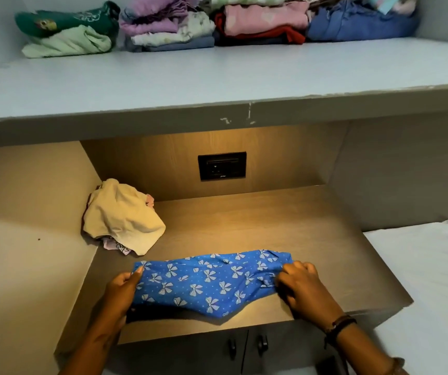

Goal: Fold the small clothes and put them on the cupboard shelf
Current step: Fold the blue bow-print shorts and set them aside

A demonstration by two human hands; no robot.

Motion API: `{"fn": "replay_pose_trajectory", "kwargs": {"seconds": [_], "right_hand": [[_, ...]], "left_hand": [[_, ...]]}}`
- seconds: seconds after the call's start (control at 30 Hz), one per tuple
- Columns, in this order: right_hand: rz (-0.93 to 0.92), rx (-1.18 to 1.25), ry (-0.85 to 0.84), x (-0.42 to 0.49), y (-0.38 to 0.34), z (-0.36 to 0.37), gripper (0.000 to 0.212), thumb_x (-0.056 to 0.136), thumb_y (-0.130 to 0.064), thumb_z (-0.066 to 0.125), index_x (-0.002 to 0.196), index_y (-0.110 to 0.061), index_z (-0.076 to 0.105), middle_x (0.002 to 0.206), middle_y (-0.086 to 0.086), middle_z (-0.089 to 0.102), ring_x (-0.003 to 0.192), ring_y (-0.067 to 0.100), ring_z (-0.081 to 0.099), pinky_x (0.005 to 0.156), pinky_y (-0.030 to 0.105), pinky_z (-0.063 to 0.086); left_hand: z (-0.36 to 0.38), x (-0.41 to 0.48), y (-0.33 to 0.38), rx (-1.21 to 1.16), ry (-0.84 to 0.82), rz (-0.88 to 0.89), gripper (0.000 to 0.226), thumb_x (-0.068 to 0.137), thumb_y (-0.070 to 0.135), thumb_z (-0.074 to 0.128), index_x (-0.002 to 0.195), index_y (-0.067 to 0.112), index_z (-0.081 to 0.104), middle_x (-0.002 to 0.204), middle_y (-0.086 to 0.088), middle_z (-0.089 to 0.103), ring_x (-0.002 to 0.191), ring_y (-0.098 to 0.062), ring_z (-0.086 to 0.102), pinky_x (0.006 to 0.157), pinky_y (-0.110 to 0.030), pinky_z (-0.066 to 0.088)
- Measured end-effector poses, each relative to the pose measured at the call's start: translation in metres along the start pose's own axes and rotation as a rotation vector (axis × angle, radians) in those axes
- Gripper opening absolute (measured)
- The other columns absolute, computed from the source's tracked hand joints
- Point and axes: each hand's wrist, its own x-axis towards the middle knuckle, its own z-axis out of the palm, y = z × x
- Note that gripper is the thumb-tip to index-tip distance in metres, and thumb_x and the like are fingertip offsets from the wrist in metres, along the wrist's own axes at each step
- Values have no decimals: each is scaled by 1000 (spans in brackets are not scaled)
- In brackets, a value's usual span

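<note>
Blue bow-print garment point(206, 282) – flat on wood counter, approx. half-folded.

Both forearms reach forward, bare. The left hand point(121, 289) is curled in a pinching grip, thumb on top. The right hand point(302, 286) lies knuckles up, fingers bent closed, a dark band at its wrist.

A black socket panel point(222, 166) sits in the lit wooden back wall of the niche, two dark door knobs point(247, 345) show below its ledge, and a white bedsheet point(431, 280) lies right.
</note>
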Motion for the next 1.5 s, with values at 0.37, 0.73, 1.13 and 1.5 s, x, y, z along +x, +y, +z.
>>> {"fn": "replay_pose_trajectory", "kwargs": {"seconds": [0.37,0.73,1.13,1.5], "right_hand": [[378,17,90,4,21,-13,32,70,0,52,72,-32,49,73,-14,47,82,14,46,90,37,33],[142,19,89,-19,-8,22,18,76,-25,63,93,-25,68,115,-6,66,111,14,61,103,44,35],[-50,157,-11,7,-114,6,76,80,-63,50,144,-25,35,155,-1,34,145,19,27,120,46,10],[-110,67,378,62,-243,7,38,76,-44,72,101,-15,74,81,-6,74,60,7,66,43,20,46]], "left_hand": [[14,-5,0,48,21,16,30,95,36,56,105,7,56,99,-16,65,88,-34,65,67,-41,57],[4,-8,-1,51,-3,14,27,93,41,56,100,15,55,97,-12,65,82,-29,66,57,-36,55],[14,-32,11,-122,14,-39,19,95,27,58,102,10,57,99,-16,66,88,-33,66,74,-43,56],[20,-57,83,-113,-6,125,20,81,4,66,63,5,56,57,-9,53,50,-18,49,44,-21,42]]}}
